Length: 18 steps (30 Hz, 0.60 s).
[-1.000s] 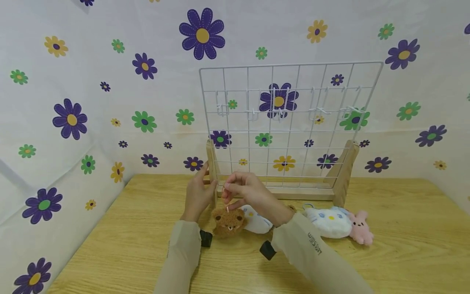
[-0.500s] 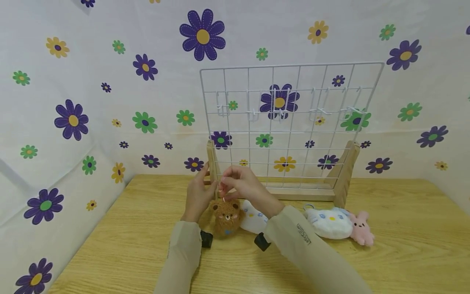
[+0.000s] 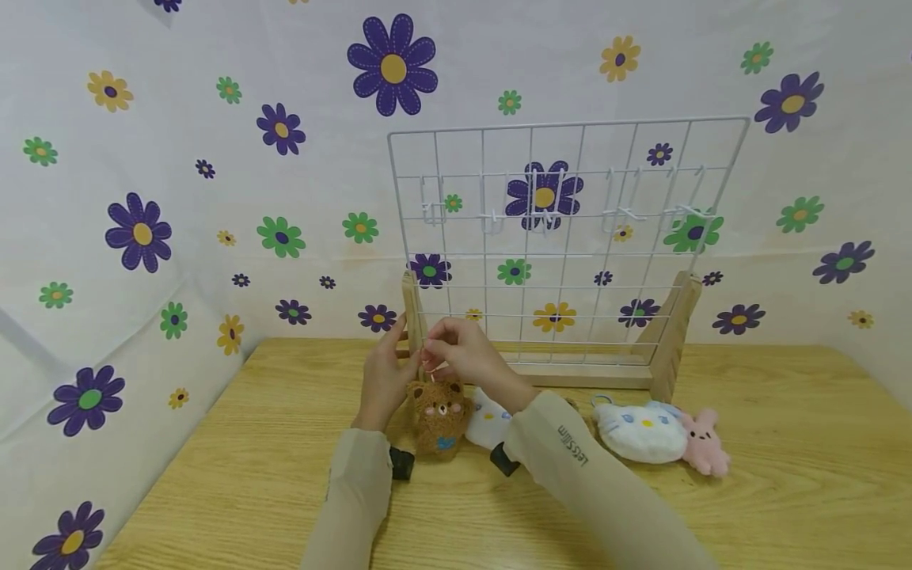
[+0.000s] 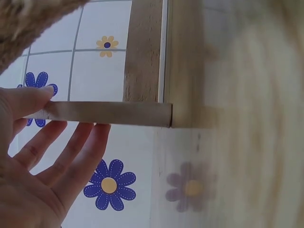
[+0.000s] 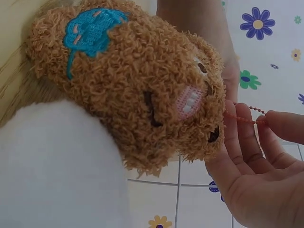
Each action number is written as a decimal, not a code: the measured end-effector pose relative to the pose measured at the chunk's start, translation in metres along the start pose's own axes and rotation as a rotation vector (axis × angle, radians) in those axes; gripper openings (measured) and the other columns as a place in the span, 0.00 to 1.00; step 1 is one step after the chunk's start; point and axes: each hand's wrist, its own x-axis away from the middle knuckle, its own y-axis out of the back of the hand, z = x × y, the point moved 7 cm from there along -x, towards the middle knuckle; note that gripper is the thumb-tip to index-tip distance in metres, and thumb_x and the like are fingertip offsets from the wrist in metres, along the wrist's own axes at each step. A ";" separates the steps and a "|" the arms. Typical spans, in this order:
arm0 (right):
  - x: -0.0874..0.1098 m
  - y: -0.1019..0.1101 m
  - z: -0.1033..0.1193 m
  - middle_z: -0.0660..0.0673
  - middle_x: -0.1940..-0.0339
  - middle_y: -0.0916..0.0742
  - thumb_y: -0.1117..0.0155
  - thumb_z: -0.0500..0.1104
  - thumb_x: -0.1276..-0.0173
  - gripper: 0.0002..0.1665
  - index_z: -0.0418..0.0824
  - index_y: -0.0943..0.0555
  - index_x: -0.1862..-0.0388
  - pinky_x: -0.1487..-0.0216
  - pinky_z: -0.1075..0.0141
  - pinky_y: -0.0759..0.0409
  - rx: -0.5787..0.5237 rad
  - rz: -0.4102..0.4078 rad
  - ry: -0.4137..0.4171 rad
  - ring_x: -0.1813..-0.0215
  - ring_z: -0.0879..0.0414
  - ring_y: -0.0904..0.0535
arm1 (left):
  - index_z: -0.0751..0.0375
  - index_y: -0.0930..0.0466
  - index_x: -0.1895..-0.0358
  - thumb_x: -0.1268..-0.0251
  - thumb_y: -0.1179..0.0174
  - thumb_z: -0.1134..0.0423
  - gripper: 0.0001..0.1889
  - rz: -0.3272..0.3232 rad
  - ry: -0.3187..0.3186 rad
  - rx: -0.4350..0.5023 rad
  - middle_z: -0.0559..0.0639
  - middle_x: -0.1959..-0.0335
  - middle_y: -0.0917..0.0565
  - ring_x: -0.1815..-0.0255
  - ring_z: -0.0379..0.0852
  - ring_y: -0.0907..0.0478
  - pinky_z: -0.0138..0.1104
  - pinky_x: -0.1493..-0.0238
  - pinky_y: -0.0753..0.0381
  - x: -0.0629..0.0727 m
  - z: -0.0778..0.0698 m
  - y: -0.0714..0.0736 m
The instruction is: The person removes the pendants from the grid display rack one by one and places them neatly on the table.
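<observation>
A curly brown bear plush (image 3: pixel 440 423) with a blue patch on its front hangs upright close over the table, below my right hand (image 3: pixel 466 358). In the right wrist view my right thumb and fingertip pinch the bear's thin orange-red bead chain (image 5: pixel 244 118), stretched above its head. My left hand (image 3: pixel 385 378) grips the left wooden upright (image 3: pixel 411 294) of a wire grid stand. Seen from the left wrist, the thumb lies on one side of the wood (image 4: pixel 109 113) and the fingers on the other.
The white wire grid (image 3: pixel 523 286) rises behind the hands, with several white hooks (image 3: pixel 492 223) across its upper part. A white plush (image 3: pixel 484 419) lies right beside the bear. To the right are a white cat-faced plush (image 3: pixel 644 431) and a pink rabbit plush (image 3: pixel 707 447).
My right hand has moved up and slightly left, drawing the bear from a tipped pose to upright, so its blue patch now shows. The left hand has stayed on the wooden upright.
</observation>
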 end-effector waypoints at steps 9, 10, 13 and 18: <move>-0.001 -0.004 -0.005 0.35 0.65 0.14 0.44 0.29 0.24 0.05 0.27 0.22 0.60 0.63 0.63 0.12 0.066 0.006 -0.001 0.66 0.52 0.15 | 0.68 0.35 0.25 0.32 0.37 0.75 0.33 0.070 0.077 0.049 0.72 0.40 0.22 0.52 0.69 0.17 0.47 0.61 0.11 -0.002 0.007 0.001; -0.001 -0.005 -0.006 0.34 0.65 0.14 0.45 0.29 0.24 0.05 0.26 0.22 0.60 0.63 0.63 0.12 0.071 0.014 0.004 0.66 0.52 0.15 | 0.67 0.36 0.25 0.32 0.37 0.75 0.33 0.076 0.084 0.050 0.72 0.39 0.22 0.51 0.68 0.17 0.47 0.60 0.11 -0.001 0.007 0.001; -0.001 -0.009 -0.009 0.34 0.65 0.14 0.45 0.28 0.24 0.06 0.25 0.22 0.60 0.61 0.64 0.13 0.084 0.038 0.011 0.64 0.50 0.15 | 0.68 0.36 0.25 0.32 0.38 0.76 0.33 0.084 0.083 0.042 0.72 0.39 0.22 0.51 0.68 0.17 0.48 0.60 0.11 -0.001 0.007 0.002; -0.001 -0.009 -0.015 0.34 0.64 0.14 0.45 0.28 0.25 0.07 0.25 0.21 0.61 0.60 0.64 0.13 0.130 0.062 0.019 0.61 0.46 0.15 | 0.68 0.36 0.25 0.32 0.38 0.75 0.33 0.089 0.080 0.053 0.72 0.39 0.22 0.52 0.68 0.16 0.45 0.64 0.11 -0.002 0.008 0.001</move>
